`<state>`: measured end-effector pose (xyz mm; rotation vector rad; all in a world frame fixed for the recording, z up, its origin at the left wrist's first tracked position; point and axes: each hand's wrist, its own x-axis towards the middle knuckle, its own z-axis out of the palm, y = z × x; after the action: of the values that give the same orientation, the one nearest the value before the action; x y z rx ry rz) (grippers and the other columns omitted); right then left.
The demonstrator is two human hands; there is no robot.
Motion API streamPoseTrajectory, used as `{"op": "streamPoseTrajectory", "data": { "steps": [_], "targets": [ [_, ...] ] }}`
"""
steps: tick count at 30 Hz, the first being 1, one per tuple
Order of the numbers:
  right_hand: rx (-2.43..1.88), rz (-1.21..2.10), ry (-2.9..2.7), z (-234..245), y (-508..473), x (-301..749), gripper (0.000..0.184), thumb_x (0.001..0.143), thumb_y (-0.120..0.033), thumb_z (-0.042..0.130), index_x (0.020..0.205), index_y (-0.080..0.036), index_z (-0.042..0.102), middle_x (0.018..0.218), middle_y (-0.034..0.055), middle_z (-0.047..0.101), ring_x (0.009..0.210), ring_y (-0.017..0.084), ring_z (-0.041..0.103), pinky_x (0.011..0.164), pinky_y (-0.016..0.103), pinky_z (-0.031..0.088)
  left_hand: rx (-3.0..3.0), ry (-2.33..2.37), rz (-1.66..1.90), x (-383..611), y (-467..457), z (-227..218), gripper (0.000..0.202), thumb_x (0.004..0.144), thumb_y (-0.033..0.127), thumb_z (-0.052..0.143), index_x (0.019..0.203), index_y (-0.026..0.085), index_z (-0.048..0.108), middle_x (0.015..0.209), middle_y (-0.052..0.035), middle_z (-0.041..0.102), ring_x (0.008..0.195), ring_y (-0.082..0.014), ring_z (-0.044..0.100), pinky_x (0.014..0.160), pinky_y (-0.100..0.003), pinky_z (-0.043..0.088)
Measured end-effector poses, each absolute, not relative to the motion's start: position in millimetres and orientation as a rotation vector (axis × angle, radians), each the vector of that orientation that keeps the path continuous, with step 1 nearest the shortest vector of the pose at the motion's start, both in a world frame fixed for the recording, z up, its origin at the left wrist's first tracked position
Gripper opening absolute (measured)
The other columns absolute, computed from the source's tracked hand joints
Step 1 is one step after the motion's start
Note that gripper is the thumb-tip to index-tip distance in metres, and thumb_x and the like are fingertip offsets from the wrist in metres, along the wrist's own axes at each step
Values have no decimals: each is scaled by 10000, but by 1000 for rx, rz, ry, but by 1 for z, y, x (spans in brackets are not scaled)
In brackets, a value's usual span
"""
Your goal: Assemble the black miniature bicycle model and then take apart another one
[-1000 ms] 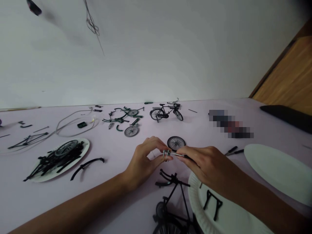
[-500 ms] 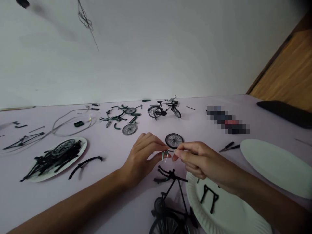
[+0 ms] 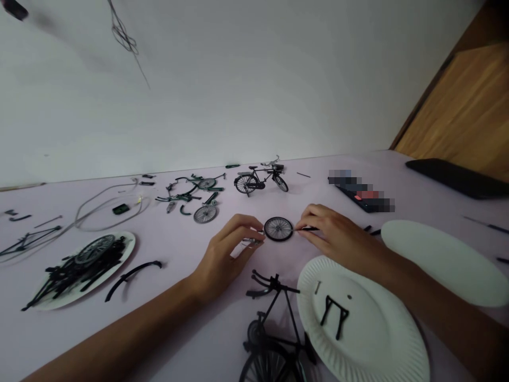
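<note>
The right hand point(image 3: 334, 233) pinches a thin dark rod point(image 3: 306, 228), its long axis pointing left into a miniature spoked wheel point(image 3: 278, 229) touching the rod's tip; the left hand point(image 3: 230, 249), just beyond the wheel, apparently holds a small silver fork point(image 3: 251, 241).

Camera: just one, worn on the person's head, up high.
Facing: forward and down, a bit tipped, so the far table edge went uphill to the right.
How near: close, the left hand point(image 3: 222, 260) and right hand point(image 3: 338, 233) right below it, the arms coming in from the bottom.
Seen: the table point(image 3: 59, 329) below — a white wall point(image 3: 238, 79) above, a wooden panel point(image 3: 449, 106) far right.
</note>
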<state>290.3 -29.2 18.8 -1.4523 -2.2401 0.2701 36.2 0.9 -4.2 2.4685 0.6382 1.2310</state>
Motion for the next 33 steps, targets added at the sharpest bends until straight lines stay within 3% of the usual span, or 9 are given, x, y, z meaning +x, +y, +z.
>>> {"op": "streamPoseTrajectory", "data": {
  "steps": [13,16,21,27,33],
  "targets": [
    [-1447,153,-2307,7,-22,300,146,912,-124,580,963,-189,701,979,63,652,943,239,599,879,425,484,2423,699,1188,34,-1,-5,136,877,104,682,962,190,620,964,-30,695,976,-173,631,894,-342,474],
    [-1403,137,-2306,15,-30,287,129,919,-161,597,1024,-184,670,1029,61,649,986,233,589,907,420,474,2437,623,1199,35,0,-4,136,861,120,711,910,183,600,920,-22,695,966,-177,636,895,-352,448],
    [-1086,188,-2335,20,-42,264,282,889,-270,689,1151,-192,620,1182,58,620,1113,213,548,993,372,441,2477,567,1201,35,-1,-1,145,852,161,733,912,176,603,906,-24,676,902,-174,622,859,-356,416],
    [-903,172,-2330,16,-43,254,86,937,-186,619,1012,-165,654,1039,47,680,1010,179,595,925,348,444,2486,526,1148,36,-3,-1,141,864,184,726,948,183,613,929,-25,683,906,-175,617,861,-352,401],
    [-927,123,-2318,16,-39,261,61,923,-154,637,982,-155,622,971,30,702,932,173,603,893,360,425,2469,558,1101,35,-3,0,115,918,150,635,1030,169,616,965,-47,663,921,-177,591,873,-353,398]
  ]
}}
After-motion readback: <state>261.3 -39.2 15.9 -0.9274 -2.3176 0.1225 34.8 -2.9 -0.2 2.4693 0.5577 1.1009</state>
